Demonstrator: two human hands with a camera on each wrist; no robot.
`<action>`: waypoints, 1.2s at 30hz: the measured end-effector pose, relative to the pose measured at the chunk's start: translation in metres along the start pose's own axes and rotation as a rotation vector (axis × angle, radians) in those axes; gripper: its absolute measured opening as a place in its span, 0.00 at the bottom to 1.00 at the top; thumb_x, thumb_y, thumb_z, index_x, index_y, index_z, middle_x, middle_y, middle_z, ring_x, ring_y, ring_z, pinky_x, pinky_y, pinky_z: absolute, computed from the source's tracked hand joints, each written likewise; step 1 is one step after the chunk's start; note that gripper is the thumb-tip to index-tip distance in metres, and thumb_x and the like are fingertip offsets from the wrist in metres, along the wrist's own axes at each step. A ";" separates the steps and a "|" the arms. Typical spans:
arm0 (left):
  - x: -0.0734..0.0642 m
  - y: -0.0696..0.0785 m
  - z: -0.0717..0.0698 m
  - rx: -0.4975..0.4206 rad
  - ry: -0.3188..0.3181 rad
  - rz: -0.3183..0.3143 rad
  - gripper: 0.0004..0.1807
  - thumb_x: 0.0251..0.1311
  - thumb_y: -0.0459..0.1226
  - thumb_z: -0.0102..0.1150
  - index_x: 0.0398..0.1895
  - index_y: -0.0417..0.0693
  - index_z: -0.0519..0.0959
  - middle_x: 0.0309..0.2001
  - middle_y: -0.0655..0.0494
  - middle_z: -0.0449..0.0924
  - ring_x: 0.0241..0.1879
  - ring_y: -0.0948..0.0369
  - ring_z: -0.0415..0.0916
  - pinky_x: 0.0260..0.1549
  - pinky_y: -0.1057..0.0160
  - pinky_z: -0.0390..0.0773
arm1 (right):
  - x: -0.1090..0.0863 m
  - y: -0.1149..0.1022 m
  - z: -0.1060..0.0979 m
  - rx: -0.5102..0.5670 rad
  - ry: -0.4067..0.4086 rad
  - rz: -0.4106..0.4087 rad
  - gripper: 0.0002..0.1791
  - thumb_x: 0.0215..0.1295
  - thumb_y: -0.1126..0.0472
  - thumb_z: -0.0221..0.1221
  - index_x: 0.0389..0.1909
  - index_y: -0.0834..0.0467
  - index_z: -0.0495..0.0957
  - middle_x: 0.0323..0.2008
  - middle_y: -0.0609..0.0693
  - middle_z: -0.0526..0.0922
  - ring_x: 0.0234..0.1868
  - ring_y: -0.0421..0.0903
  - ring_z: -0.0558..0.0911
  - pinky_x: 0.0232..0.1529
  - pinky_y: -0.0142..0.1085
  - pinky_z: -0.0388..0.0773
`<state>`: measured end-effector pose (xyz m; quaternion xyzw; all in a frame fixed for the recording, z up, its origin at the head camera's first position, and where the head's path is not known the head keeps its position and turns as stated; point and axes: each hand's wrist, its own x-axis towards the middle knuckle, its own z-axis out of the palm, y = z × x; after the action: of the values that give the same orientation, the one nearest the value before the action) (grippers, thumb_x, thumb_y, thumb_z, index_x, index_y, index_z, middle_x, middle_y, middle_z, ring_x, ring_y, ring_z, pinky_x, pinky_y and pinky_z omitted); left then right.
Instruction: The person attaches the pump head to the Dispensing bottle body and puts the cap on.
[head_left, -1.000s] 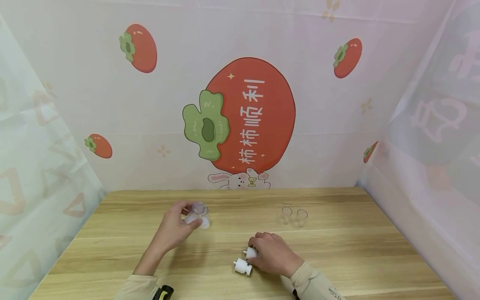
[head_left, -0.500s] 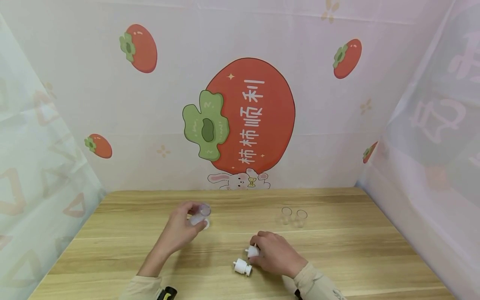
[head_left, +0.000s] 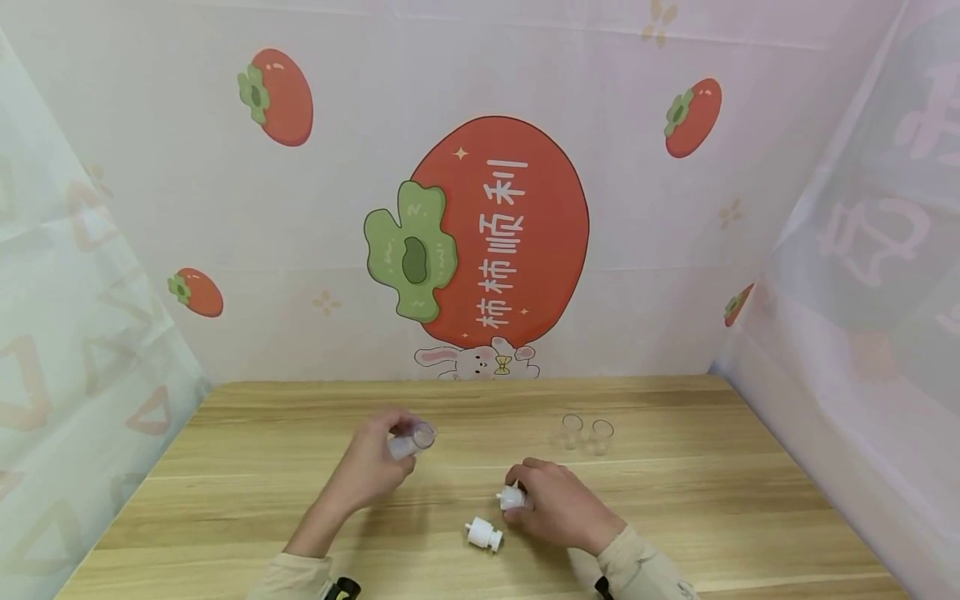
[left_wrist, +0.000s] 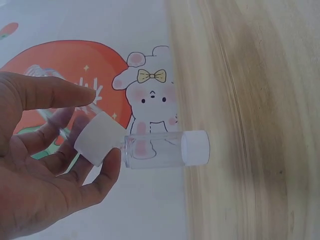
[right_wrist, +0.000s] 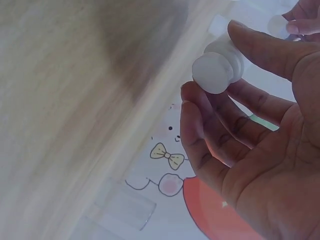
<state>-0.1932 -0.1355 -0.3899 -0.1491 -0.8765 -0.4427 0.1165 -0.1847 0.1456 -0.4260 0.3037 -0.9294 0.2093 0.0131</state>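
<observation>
Head view: closest up there's a loose pump (head_left: 484, 534) lying on the table (head_left: 712, 533), nozzle end to the left, long axis slanting a bit. Just past it the right hand (head_left: 555, 504) pinches another one, the held pump (head_left: 512, 498), thumb on one side, fingers curled on the other. It sits right at the fingertips, roughly sideways, nozzle left, flat round end back toward the wrist cam.

Further off, the left hand (head_left: 377, 464) has a bottle (head_left: 405, 447) between thumb and curled fingers. White end's low, clear end tilts up and to the right. Left wrist cam shows an upright bottle (left_wrist: 167, 150) just beyond, white end down; can't tell if the fingers touch it.

Two clear cups (head_left: 572, 434) stand right, then the persimmon backdrop (head_left: 645, 250).
</observation>
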 end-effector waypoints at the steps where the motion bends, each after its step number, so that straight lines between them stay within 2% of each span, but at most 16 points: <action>1: 0.000 0.000 0.001 -0.003 -0.002 -0.001 0.23 0.40 0.18 0.68 0.45 0.35 0.81 0.41 0.50 0.81 0.42 0.55 0.76 0.43 0.55 0.75 | 0.000 0.000 -0.001 0.006 0.001 0.004 0.14 0.60 0.55 0.72 0.43 0.57 0.83 0.32 0.38 0.76 0.31 0.36 0.73 0.34 0.33 0.74; 15: -0.001 0.004 0.013 0.007 -0.032 0.012 0.20 0.41 0.19 0.70 0.42 0.36 0.81 0.39 0.49 0.81 0.41 0.52 0.77 0.42 0.52 0.77 | -0.004 0.003 -0.010 0.069 0.018 0.033 0.13 0.61 0.56 0.71 0.42 0.54 0.80 0.34 0.39 0.77 0.34 0.37 0.75 0.37 0.36 0.76; 26: -0.002 0.007 0.018 0.030 -0.032 0.002 0.20 0.44 0.21 0.73 0.43 0.36 0.81 0.39 0.50 0.81 0.43 0.51 0.77 0.42 0.53 0.78 | -0.006 0.006 -0.019 0.106 0.061 -0.009 0.11 0.60 0.61 0.71 0.40 0.55 0.79 0.33 0.39 0.77 0.34 0.37 0.76 0.36 0.35 0.76; 36: -0.003 0.010 0.018 0.026 -0.050 -0.008 0.20 0.46 0.23 0.75 0.44 0.37 0.81 0.39 0.52 0.80 0.42 0.55 0.75 0.41 0.55 0.78 | -0.009 0.009 -0.023 0.076 0.085 -0.024 0.11 0.62 0.61 0.70 0.43 0.55 0.80 0.35 0.39 0.78 0.37 0.37 0.77 0.41 0.36 0.78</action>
<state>-0.1883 -0.1162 -0.3938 -0.1551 -0.8853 -0.4280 0.0944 -0.1847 0.1661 -0.4100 0.3057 -0.9157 0.2572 0.0435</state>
